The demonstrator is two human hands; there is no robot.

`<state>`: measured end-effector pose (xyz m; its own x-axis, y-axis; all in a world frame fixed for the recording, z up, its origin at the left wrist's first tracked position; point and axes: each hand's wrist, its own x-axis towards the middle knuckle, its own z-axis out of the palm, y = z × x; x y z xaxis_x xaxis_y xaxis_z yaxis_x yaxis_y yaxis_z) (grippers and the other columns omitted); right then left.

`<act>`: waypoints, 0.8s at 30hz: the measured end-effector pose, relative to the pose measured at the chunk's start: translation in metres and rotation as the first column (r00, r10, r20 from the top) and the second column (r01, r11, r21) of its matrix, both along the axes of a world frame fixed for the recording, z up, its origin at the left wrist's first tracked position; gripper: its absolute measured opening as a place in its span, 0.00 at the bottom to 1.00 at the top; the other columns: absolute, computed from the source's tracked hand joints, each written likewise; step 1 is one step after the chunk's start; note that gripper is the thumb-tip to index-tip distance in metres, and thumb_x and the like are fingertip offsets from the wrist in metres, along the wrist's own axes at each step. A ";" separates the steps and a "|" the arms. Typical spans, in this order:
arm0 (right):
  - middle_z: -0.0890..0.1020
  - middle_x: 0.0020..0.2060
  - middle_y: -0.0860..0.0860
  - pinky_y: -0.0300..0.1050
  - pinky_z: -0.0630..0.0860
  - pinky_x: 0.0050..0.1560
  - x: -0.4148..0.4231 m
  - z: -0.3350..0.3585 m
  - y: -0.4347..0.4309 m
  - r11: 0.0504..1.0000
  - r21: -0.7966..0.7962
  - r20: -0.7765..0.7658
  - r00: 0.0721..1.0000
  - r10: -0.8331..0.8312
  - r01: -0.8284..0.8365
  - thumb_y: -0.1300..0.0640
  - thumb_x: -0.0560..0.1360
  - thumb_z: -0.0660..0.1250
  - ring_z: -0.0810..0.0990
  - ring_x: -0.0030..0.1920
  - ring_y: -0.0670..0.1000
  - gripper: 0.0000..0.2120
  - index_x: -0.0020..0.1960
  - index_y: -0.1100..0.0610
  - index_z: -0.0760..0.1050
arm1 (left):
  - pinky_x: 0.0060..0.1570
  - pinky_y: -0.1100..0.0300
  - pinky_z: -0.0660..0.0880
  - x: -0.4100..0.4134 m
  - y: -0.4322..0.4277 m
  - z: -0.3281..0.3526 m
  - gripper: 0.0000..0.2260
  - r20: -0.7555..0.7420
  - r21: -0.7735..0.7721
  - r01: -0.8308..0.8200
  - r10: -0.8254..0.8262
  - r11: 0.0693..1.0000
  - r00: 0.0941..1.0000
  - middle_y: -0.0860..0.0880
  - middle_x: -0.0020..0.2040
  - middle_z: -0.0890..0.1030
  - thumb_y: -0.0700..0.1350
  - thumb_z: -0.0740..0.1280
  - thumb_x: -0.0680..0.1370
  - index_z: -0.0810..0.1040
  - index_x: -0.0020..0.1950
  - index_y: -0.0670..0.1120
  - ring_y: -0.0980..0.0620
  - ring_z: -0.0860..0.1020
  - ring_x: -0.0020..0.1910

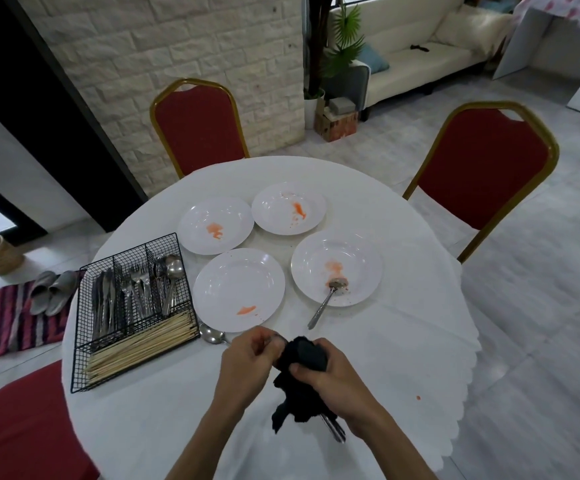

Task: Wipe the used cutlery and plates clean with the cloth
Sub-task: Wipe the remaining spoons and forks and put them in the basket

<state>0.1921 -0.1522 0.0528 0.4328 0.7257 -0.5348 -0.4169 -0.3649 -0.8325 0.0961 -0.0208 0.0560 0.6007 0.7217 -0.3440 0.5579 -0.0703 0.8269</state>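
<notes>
My right hand (330, 379) grips a black cloth (299, 386) wrapped around a piece of metal cutlery, whose handle (333, 429) sticks out below. My left hand (250, 362) pinches the cutlery's upper end at the cloth's top. Four white plates lie beyond, each with an orange smear: near left (240, 289), near right (337, 268), far left (216, 225), far right (288, 207). A dirty spoon (326, 301) rests on the near right plate. Another spoon (212, 334) lies on the cloth-covered table by the near left plate.
A black wire caddy (132, 313) with knives, forks, spoons and chopsticks stands at the left of the round white table (403, 341). Red chairs stand behind (198, 126), at the right (486, 168) and near left (22, 427). A small orange spot (418, 398) marks the tablecloth.
</notes>
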 end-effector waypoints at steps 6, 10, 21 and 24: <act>0.87 0.45 0.59 0.45 0.78 0.30 -0.004 -0.002 0.002 0.998 -0.024 -0.013 0.999 0.049 -0.050 0.64 0.78 0.69 0.88 0.42 0.54 0.13 0.59 0.65 0.69 | 0.50 0.42 0.81 -0.018 0.025 -0.003 0.08 0.029 0.014 -0.227 0.226 0.974 0.974 0.49 0.40 0.86 0.57 0.69 0.72 0.84 0.44 0.56 0.46 0.83 0.44; 0.86 0.45 0.60 0.51 0.80 0.35 -0.011 -0.009 0.013 0.997 -0.048 0.017 0.998 0.062 -0.061 0.63 0.77 0.69 0.88 0.45 0.56 0.11 0.57 0.63 0.70 | 0.48 0.43 0.81 -0.018 0.006 -0.012 0.05 0.057 0.007 -0.284 0.283 0.959 0.957 0.53 0.38 0.84 0.51 0.67 0.78 0.80 0.43 0.53 0.52 0.83 0.42; 0.85 0.41 0.57 0.44 0.77 0.30 -0.029 -0.023 0.023 0.988 -0.139 0.018 0.997 0.076 -0.073 0.61 0.76 0.71 0.86 0.38 0.55 0.10 0.54 0.61 0.72 | 0.49 0.50 0.82 -0.043 0.004 -0.031 0.09 0.012 -0.422 -0.302 0.338 0.855 0.941 0.43 0.41 0.86 0.45 0.69 0.80 0.84 0.46 0.41 0.46 0.85 0.42; 0.87 0.39 0.56 0.45 0.76 0.29 -0.031 -0.022 0.031 0.991 -0.121 0.003 0.998 0.065 -0.065 0.63 0.77 0.70 0.87 0.43 0.62 0.10 0.55 0.62 0.72 | 0.44 0.53 0.80 -0.044 0.015 -0.034 0.10 0.017 -0.391 -0.367 0.406 0.844 0.914 0.45 0.40 0.86 0.46 0.68 0.80 0.84 0.46 0.41 0.48 0.83 0.40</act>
<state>0.1614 -0.1211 0.0311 0.3908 0.6829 -0.6172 -0.3833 -0.4889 -0.7836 0.0525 -0.0056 0.0223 0.3432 0.7320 -0.5886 0.3929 0.4573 0.7978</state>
